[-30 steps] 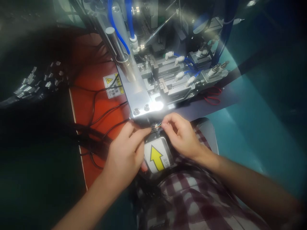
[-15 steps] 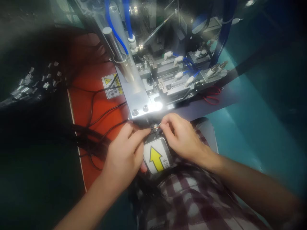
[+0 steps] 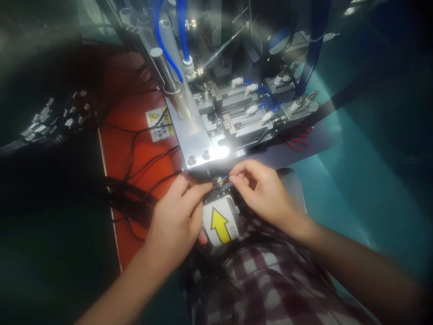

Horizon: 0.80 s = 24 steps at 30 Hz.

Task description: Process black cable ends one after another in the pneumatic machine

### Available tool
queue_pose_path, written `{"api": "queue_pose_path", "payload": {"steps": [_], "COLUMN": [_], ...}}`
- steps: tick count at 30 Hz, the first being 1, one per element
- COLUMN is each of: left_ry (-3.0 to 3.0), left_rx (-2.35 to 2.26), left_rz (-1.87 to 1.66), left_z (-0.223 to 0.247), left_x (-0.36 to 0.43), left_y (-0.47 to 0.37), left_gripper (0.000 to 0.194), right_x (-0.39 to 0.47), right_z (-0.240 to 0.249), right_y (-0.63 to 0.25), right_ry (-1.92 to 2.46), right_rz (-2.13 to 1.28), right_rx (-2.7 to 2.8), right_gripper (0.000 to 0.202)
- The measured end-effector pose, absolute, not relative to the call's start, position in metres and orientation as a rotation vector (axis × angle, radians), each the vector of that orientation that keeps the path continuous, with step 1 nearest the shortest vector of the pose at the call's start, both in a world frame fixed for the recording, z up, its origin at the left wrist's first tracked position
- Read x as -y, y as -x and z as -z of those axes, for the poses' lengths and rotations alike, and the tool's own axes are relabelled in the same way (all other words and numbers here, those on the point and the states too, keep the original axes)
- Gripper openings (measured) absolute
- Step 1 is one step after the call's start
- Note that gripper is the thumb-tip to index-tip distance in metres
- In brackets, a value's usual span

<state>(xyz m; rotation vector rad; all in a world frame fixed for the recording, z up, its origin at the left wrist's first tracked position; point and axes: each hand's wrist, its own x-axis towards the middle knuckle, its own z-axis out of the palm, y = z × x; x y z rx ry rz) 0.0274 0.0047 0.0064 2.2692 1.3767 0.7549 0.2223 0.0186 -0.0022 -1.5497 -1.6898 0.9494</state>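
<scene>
Thin coloured wires point(image 3: 222, 180), one of them reddish, show between my two hands at a small metal fixture below the machine's front edge. My left hand point(image 3: 177, 212) is closed, its thumb and fingertip pinched at the left end of these wires; its other fingers curl down beside a white block. My right hand point(image 3: 262, 189) pinches the tip of a wire between thumb and forefinger from the right. The white block point(image 3: 207, 225) carries a yellow arrow label point(image 3: 219, 225) and sits just under the fixture. What lies inside the fingertips is mostly hidden.
The machine's metal plate point(image 3: 199, 146) stands directly ahead, with pneumatic cylinders point(image 3: 245, 131) and blue air hoses point(image 3: 184, 31). Black cables point(image 3: 131, 149) cross the red mat point(image 3: 117, 104) at left. Small shiny metal pieces point(image 3: 40, 122) lie at far left. A checked garment point(image 3: 270, 280) fills the bottom.
My right hand has drawn slightly to the right, and more of the thin wires now shows between the hands. My left hand stays in place at the fixture.
</scene>
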Motion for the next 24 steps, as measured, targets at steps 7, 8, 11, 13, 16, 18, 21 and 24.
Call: {"api": "queue_pose_path", "payload": {"steps": [7,8,11,13,16,18,21,24], "left_ry": [-2.273,-2.274,-2.274,-2.277,-2.281,-2.282,-2.278,-2.275], "left_rx": [-1.384,-1.383,-1.386,-1.390,-1.390,-1.387,-1.384,-1.385], "left_rz": [-0.739,-0.739,-0.736,-0.736,-0.737,-0.736,-0.737,-0.731], "left_z": [-0.007,-0.007,-0.007,-0.006,-0.006,-0.007,-0.007,-0.007], "left_x": [-0.004,-0.004,-0.004,-0.004,-0.004,-0.005,-0.005,-0.005], "left_y": [-0.028,-0.028,-0.028,-0.027,-0.028,-0.028,-0.028,-0.028], "left_gripper": [0.027,0.027,0.027,0.028,0.028,0.028,0.029,0.029], "right_x": [-0.017,-0.018,-0.020,-0.021,-0.021,-0.021,-0.019,-0.018], "right_z": [0.005,0.005,0.007,0.009,0.011,0.010,0.008,0.007], "right_y": [-0.220,-0.220,-0.220,-0.220,-0.218,-0.216,-0.210,-0.204], "right_ry": [1.427,1.428,1.438,1.440,1.442,1.457,1.473,1.496], "right_rz": [-0.911,-0.922,-0.967,-1.014,-1.027,-0.966,-0.879,-0.871], "right_rx": [1.701,1.698,1.685,1.670,1.673,1.707,1.731,1.664], "right_gripper": [0.006,0.007,0.007,0.007,0.007,0.008,0.009,0.010]}}
